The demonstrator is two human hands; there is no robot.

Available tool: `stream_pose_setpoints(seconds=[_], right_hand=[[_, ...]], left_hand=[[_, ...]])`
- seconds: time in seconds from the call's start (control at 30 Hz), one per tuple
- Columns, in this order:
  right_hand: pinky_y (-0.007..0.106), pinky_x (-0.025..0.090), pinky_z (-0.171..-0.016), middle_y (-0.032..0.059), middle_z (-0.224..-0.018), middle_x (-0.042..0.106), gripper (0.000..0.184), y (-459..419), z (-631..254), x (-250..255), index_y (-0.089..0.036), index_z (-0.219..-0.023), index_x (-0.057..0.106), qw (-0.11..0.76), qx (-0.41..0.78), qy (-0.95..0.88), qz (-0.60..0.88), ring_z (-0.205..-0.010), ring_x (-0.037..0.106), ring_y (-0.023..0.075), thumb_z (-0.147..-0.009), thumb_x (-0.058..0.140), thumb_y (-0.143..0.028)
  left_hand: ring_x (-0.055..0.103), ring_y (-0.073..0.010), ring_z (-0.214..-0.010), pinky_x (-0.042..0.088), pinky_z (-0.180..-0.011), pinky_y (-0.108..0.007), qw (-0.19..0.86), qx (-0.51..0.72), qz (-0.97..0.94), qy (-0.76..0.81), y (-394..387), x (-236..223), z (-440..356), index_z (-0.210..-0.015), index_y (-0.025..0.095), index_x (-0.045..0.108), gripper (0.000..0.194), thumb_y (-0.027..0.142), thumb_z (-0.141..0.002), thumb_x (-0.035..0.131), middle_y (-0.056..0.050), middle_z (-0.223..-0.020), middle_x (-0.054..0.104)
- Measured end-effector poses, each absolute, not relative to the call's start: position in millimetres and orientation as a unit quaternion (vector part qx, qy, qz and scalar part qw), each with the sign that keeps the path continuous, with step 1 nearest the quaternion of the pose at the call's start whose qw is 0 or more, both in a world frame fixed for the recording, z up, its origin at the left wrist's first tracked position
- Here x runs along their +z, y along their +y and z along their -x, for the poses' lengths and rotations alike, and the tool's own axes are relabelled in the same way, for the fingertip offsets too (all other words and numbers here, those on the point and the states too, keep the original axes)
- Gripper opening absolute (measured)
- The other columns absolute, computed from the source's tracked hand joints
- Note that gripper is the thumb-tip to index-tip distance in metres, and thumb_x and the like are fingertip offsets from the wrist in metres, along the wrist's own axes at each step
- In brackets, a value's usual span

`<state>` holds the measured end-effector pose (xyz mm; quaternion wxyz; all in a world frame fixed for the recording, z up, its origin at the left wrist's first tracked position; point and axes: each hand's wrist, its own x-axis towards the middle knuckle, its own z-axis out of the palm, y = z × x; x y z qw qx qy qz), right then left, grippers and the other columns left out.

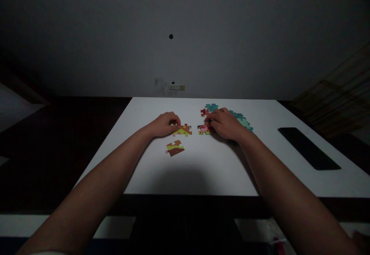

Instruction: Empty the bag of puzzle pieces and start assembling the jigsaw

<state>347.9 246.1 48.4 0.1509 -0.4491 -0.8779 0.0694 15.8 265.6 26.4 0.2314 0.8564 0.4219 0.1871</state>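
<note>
Both my hands rest on a white table point(202, 170) among jigsaw pieces. My left hand point(164, 124) has its fingertips pinched on a yellow, orange and green piece point(184, 131) lying flat. My right hand point(224, 124) grips a red, pink and yellow piece point(204, 129) at the edge of a joined patch of teal pieces point(242, 120), which the hand partly hides. A small red piece point(204, 112) lies just beyond. Nearer to me, a loose brown and yellow-green piece point(175, 148) sits alone.
A flat black rectangle point(308, 148) lies on the table's right side. A grey wall with a socket strip point(176, 87) stands behind the table. Dark floor flanks the table on the left. The room is dim.
</note>
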Motion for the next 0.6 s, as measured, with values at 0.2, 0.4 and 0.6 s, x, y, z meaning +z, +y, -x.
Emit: stream_pose_setpoints(seconds=[0.2, 0.4, 0.6], right_hand=[[0.058, 0.041, -0.121, 0.0112, -0.125, 0.083, 0.043, 247.5, -350.3, 50.6, -0.025, -0.11, 0.087, 0.152, 0.077, -0.873, 0.458, -0.122, 0.069, 0.0361, -0.102, 0.045, -0.018], [0.059, 0.042, -0.121, 0.01, -0.126, 0.083, 0.037, 243.5, -347.5, 51.5, -0.026, -0.11, 0.087, 0.158, 0.091, -0.881, 0.437, -0.123, 0.068, 0.036, -0.104, 0.051, -0.024], [0.06, 0.045, -0.119, 0.0115, -0.122, 0.082, 0.021, 238.9, -341.2, 50.9, -0.029, -0.111, 0.086, 0.127, 0.105, -0.894, 0.417, -0.127, 0.066, 0.0391, -0.1, 0.074, -0.042]], left_hand=[[0.067, -0.024, -0.096, 0.05, -0.09, -0.037, 0.23, 0.189, -0.854, 0.426, 264.3, 27.3, -15.6, -0.109, 0.02, 0.081, 0.022, 0.034, -0.096, 0.069, -0.009, -0.106, 0.074], [0.069, -0.026, -0.101, 0.051, -0.093, -0.039, 0.229, 0.187, -0.856, 0.423, 264.1, 28.4, -15.8, -0.118, 0.02, 0.084, 0.03, 0.035, -0.098, 0.068, -0.01, -0.11, 0.076], [0.07, -0.0255, -0.104, 0.053, -0.099, -0.039, 0.232, 0.188, -0.859, 0.417, 263.8, 29.8, -16.0, -0.115, 0.021, 0.086, 0.027, 0.031, -0.099, 0.066, -0.01, -0.111, 0.077]])
